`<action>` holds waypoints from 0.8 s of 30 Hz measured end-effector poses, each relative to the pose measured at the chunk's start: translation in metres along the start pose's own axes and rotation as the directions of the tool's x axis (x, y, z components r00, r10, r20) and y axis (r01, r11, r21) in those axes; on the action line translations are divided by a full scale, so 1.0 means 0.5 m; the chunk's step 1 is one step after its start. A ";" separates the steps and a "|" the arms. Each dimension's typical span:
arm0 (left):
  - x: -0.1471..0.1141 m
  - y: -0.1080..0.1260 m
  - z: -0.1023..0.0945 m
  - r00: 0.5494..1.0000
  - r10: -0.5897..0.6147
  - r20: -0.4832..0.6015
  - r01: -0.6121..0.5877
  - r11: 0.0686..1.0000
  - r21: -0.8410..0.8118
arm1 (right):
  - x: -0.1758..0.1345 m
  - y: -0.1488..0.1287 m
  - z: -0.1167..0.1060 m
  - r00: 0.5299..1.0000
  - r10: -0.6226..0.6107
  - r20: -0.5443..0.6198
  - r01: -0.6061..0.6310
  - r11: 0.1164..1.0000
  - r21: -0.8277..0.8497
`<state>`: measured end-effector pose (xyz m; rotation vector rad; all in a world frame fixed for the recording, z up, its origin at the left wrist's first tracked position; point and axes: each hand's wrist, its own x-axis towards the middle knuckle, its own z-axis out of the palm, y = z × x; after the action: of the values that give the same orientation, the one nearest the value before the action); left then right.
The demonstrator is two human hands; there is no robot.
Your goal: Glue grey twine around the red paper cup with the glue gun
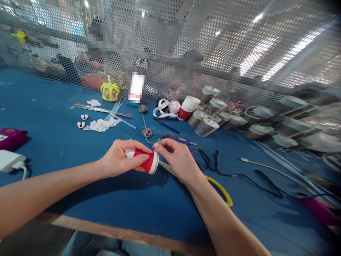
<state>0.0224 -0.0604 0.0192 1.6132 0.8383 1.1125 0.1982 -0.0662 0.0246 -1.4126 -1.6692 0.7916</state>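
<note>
A small red and white paper cup [149,164] lies on its side in the air above the blue table, and my left hand [119,158] is wrapped round it. Its rim end points right, toward my right hand [177,158]. The thumb and forefinger of that hand pinch a grey yarn [144,122] against the cup's edge. From there the strand runs back to two small yarn balls, one near [147,132] and one farther [143,108]. Scissors with a yellow handle [221,192] lie under my right wrist, partly hidden by it.
Yarn-wrapped cups [207,127] and a stack of paper cups [190,105] stand back right. A phone [136,87] leans on the perforated metal screen [160,42]. White lace [102,124], a yellow crown-shaped piece [110,90] and a black cable [239,175] lie about.
</note>
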 end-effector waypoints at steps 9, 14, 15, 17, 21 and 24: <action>0.008 -0.013 -0.004 0.970 -0.238 0.056 0.244 0.926 -0.289 | 0.002 0.001 0.003 0.999 0.037 0.005 -0.037 0.999 0.033; 0.016 -0.009 -0.003 0.921 -0.378 0.096 0.381 0.820 -0.427 | 0.005 0.001 0.005 0.992 0.122 0.024 -0.123 0.990 0.067; 0.017 -0.007 -0.003 0.909 -0.403 0.106 0.406 0.798 -0.446 | 0.005 0.001 0.006 0.990 0.140 0.030 -0.141 0.988 0.066; 0.020 -0.006 -0.005 0.891 -0.438 0.119 0.438 0.759 -0.481 | 0.006 0.001 0.005 0.983 0.176 0.043 -0.178 0.983 0.054; 0.028 -0.012 -0.011 0.878 -0.470 0.087 0.437 0.718 -0.542 | 0.008 0.002 0.002 0.973 0.214 0.089 -0.215 0.977 0.002; 0.030 -0.021 -0.014 0.896 -0.442 0.035 0.393 0.757 -0.522 | 0.012 0.002 -0.004 0.974 0.213 0.083 -0.204 0.973 -0.106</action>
<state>0.0210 -0.0415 0.0143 0.8696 0.8174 0.9780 0.1998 -0.0602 0.0258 -1.6614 -1.6670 0.9176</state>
